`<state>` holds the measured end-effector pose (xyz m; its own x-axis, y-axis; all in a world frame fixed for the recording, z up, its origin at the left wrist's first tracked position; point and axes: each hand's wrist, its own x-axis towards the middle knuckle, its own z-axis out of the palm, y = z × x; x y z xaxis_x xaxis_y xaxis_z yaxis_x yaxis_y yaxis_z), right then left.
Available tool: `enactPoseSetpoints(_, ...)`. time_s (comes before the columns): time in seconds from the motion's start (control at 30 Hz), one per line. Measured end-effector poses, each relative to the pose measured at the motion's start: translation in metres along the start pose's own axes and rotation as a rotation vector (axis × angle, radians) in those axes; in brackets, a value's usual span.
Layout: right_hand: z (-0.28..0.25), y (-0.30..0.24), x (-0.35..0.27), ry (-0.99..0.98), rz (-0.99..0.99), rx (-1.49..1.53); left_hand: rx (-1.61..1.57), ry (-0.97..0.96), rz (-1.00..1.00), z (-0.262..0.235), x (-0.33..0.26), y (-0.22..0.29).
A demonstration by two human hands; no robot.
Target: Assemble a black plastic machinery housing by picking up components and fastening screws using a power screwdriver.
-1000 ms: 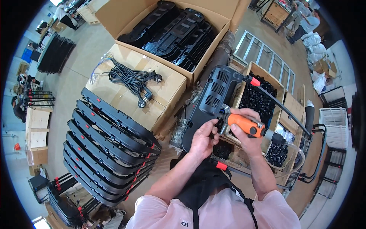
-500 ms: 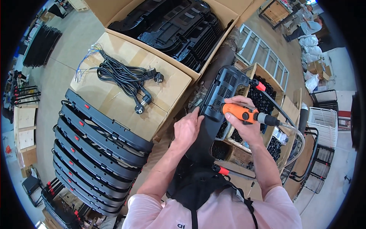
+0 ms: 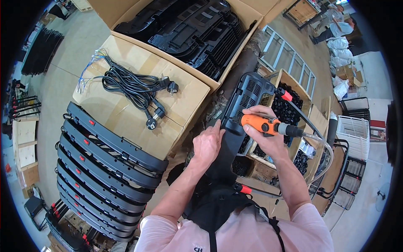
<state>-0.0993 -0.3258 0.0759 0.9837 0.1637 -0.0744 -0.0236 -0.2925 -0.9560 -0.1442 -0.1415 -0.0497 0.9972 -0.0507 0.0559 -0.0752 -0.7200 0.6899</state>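
Note:
A black vented plastic housing (image 3: 254, 90) lies in front of me on a dark support (image 3: 228, 161). My right hand (image 3: 268, 140) is wrapped round an orange air screwdriver (image 3: 257, 123), held almost level, its nose end over the housing's near end. A clear hose (image 3: 331, 157) runs from the tool's back. My left hand (image 3: 208, 142) is at the housing's near left corner, its index finger stretched along the edge and the thumb close by. The fingers seem to grip that edge; whether a small part is between them is hidden. The tool's tip is hidden too.
Left, curved black panels with red switches (image 3: 113, 159) are stacked beside a carton (image 3: 126, 115) bearing black power cables (image 3: 130, 84). Ahead, an open box (image 3: 168, 71) holds black mouldings. Right, wooden bins (image 3: 312, 105) hold small black parts; a black frame tube (image 3: 308, 119) crosses them.
My right hand and the screwdriver have shifted slightly left along the housing's near end. The left hand stays at the edge, turned slightly. The whole view has moved a little.

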Motion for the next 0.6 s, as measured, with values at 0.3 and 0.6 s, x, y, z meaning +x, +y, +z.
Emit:
enactPoseSetpoints(0.3,0.014,0.001,0.006,-0.062,-0.03,-0.122,-0.047,0.016,-0.018,0.001,0.001,-0.001)
enactPoseSetpoints(0.6,0.018,0.011,0.016,-0.09,-0.109,-0.141,-1.173,-0.148,-0.621,-0.01,-0.035,0.007)
